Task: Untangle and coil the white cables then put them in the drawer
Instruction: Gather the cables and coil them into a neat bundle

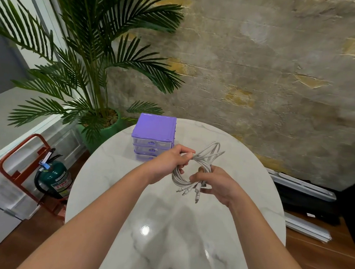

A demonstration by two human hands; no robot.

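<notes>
A bundle of white cables [205, 157] hangs in the air above the round marble table [253, 181], looped into a rough coil. My left hand [170, 163] grips the coil's left side and pinches strands at the top. My right hand [219, 185] holds the coil's lower right side, where several plug ends [191, 191] stick out down and to the left. A loose loop of cable reaches up and right past both hands. Behind my left hand stands the purple drawer unit [153, 130] with clear drawers, all shut.
A potted palm in a green pot [107, 129] stands off the table's far left edge. On the floor to the left is a green fire extinguisher [56, 178] in a red stand. Grey metal rails [303, 185] lie on the floor at right.
</notes>
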